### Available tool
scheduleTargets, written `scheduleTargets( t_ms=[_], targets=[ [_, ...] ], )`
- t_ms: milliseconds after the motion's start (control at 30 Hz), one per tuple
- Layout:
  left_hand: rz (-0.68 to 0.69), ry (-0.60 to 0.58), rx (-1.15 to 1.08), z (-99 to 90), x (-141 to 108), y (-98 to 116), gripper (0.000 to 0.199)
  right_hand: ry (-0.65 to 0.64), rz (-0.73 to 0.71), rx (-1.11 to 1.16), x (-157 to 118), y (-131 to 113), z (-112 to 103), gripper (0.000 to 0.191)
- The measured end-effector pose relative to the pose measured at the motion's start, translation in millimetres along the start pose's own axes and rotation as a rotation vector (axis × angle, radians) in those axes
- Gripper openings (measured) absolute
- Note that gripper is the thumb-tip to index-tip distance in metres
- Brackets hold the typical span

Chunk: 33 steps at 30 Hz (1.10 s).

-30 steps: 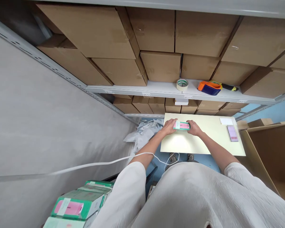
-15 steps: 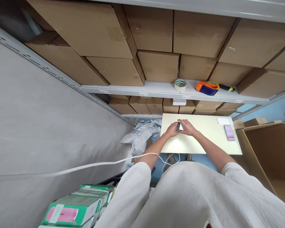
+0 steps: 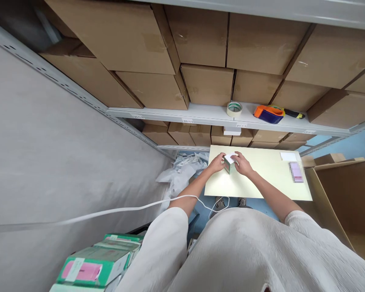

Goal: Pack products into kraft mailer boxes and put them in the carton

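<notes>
A small green box with a white top (image 3: 229,167) is between my two hands, over the pale yellow tabletop (image 3: 258,182). My left hand (image 3: 217,163) grips its left side with curled fingers. On the opposite side, my right hand (image 3: 242,164) has its fingers at the right edge of the white top. The box's top and part of its green sides show. Whether its base touches the tabletop I cannot tell.
A white card (image 3: 288,156) and a blurred pinkish-purple item (image 3: 296,172) lie at the table's right end. An open carton (image 3: 325,207) stands beyond. The shelf holds a tape roll (image 3: 234,108) and an orange-and-blue tape dispenser (image 3: 269,114). A white cable (image 3: 121,209) crosses my left arm.
The box has turned from tilted and mostly covered to showing its white top and green sides. My hands have moved slightly apart around it. The view has shifted a little.
</notes>
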<state>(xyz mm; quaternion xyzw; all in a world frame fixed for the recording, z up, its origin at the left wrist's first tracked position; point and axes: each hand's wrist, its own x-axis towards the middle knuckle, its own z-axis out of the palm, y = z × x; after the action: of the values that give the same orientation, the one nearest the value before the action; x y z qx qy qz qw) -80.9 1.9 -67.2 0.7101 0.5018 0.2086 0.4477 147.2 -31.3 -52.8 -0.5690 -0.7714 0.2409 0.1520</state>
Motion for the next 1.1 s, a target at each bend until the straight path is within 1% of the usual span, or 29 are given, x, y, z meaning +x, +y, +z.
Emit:
scheduleTargets(
  t_ms=[67,133,200,300,367,400,467,567,667,800,900,967,1100],
  targets=[
    [-0.008,-0.013,0.030,-5.3,1.6,3.0,0.057,-0.001,0.032,-0.017,-0.3,-3.1,0.9,0.053],
    [-0.017,-0.025,0.063,-6.9,3.1,5.7,0.063,-0.018,0.067,-0.017,-0.7,-5.1,1.1,0.060],
    [-0.027,-0.044,0.094,-5.9,4.7,8.2,0.072,-0.022,0.084,0.007,-1.0,-5.3,0.5,0.057],
    [0.005,-0.080,0.146,-4.0,6.5,11.6,0.087,-0.007,0.033,0.092,-0.7,-2.8,-1.2,0.047],
    [0.055,-0.102,0.180,-4.2,7.3,13.8,0.092,-0.012,-0.014,0.163,0.1,-0.8,-1.7,0.048],
    [0.078,-0.112,0.194,-4.8,7.7,14.9,0.091,-0.020,-0.031,0.196,0.8,-0.2,-1.6,0.049],
    [0.097,-0.128,0.218,-7.1,9.0,16.5,0.083,-0.024,-0.049,0.239,3.6,-0.4,0.0,0.048],
    [0.068,-0.090,0.236,-12.9,13.3,16.1,0.069,0.021,-0.048,0.222,12.2,-3.8,5.0,0.043],
    [0.038,-0.013,0.252,-22.4,20.7,9.7,0.071,0.055,-0.014,0.164,26.2,-8.6,11.7,0.042],
    [0.012,0.047,0.312,-41.8,35.9,-7.1,0.075,0.016,0.021,0.197,46.9,-12.3,20.2,0.053],
    [-0.015,0.057,0.323,-57.4,49.5,-19.9,0.081,-0.020,0.007,0.250,59.1,-11.9,24.9,0.066],
    [-0.004,0.050,0.314,-65.3,57.4,-26.5,0.082,-0.042,-0.008,0.275,66.0,-11.5,27.5,0.074],
    [0.018,0.067,0.290,-73.4,66.8,-35.0,0.084,-0.077,-0.008,0.312,79.6,-13.0,32.2,0.080]
  ],
)
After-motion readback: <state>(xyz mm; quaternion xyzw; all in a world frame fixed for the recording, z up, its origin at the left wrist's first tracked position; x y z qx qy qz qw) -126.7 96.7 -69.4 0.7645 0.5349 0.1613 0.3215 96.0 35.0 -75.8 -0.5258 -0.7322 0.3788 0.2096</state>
